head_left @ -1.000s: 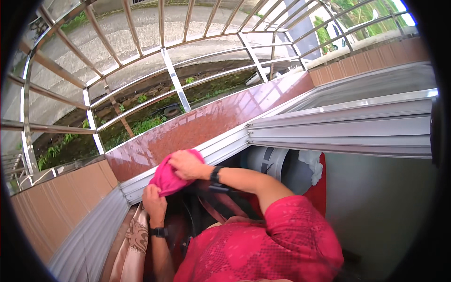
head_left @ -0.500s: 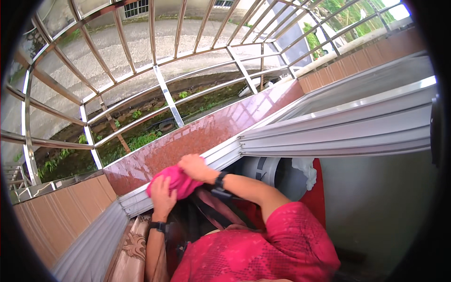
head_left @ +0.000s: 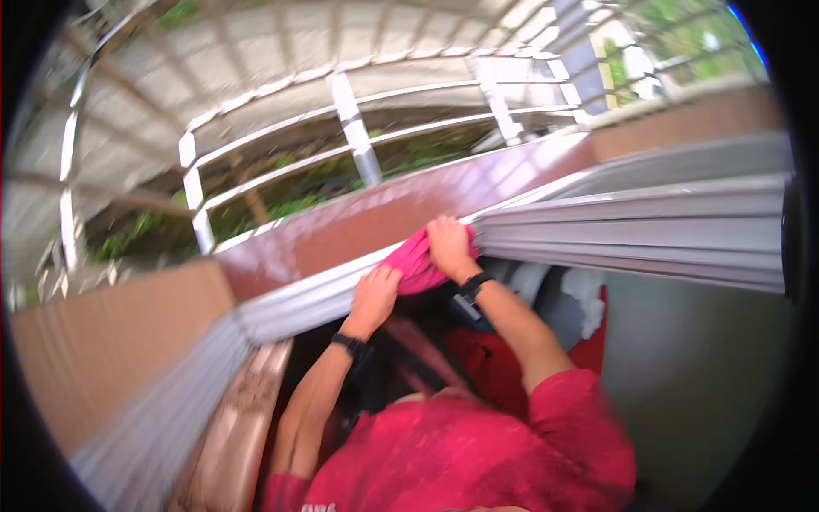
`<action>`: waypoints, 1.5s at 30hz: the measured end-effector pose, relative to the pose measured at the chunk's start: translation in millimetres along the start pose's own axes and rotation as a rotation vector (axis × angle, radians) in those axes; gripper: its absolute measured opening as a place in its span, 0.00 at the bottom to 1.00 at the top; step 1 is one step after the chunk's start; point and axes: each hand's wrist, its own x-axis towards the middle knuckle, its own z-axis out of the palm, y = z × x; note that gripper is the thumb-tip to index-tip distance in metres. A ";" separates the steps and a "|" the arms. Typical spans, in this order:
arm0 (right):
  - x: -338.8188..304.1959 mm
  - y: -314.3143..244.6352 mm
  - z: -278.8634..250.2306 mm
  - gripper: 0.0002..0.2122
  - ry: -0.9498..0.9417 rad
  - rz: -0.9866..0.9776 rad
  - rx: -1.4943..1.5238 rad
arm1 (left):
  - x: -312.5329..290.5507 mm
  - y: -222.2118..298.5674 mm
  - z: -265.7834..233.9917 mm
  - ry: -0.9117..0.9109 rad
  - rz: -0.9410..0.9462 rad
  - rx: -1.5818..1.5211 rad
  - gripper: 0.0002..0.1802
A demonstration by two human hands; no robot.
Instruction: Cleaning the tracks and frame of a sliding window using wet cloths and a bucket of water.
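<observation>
While both my arms reach up from the lower edge, the pink cloth [head_left: 415,263] lies bunched across the pale window track [head_left: 299,308], near the middle of my view. Taking that cloth as the clock's centre, my left hand [head_left: 375,296] is on its 8 o'clock end, fingers closed over the fabric with hardly any gap; I cannot tell where the thumb sits. My right hand [head_left: 450,247] is at 2 o'clock, fingers bent down and closed on the cloth, right beside the sliding window frame [head_left: 640,226], which runs off toward 3 o'clock. I wear a black band on each wrist. Just past the track, toward 11 o'clock, is the reddish stone ledge [head_left: 367,220], shiny in patches, and beyond it stands the metal railing [head_left: 354,119], smeared by blur. Brown wall tiles [head_left: 128,358] are well off between 8 and 9 o'clock, and a satiny curtain [head_left: 230,427] hangs between 7 and 8. Something red [head_left: 490,363] shows at 5 o'clock, beside my right forearm.
</observation>
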 end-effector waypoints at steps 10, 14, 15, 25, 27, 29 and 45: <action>25.8 -160.7 -0.4 0.12 0.015 -0.522 0.571 | -106.9 -27.6 -64.7 0.186 -0.531 -0.009 0.15; 49.6 -222.4 23.4 0.12 -0.021 -0.623 1.091 | -140.4 -29.7 -83.5 0.466 -0.674 0.000 0.16; 58.2 -247.4 16.8 0.12 -0.024 -0.657 1.134 | -148.1 -32.9 -87.2 0.465 -0.693 0.007 0.16; 43.9 -329.1 4.6 0.17 0.112 -0.998 0.737 | -190.3 -53.4 -55.9 0.485 -0.971 0.297 0.29; 49.3 -325.3 -2.3 0.16 0.064 -1.016 0.669 | -192.1 -57.1 -50.8 0.527 -0.961 0.287 0.29; 52.1 -319.6 -4.1 0.16 0.014 -1.025 0.597 | -189.4 -60.9 -51.7 0.548 -0.950 0.204 0.29; 51.0 -164.1 -6.9 0.07 -0.004 -0.775 0.579 | -117.7 -25.5 -30.4 0.370 -0.549 -0.138 0.21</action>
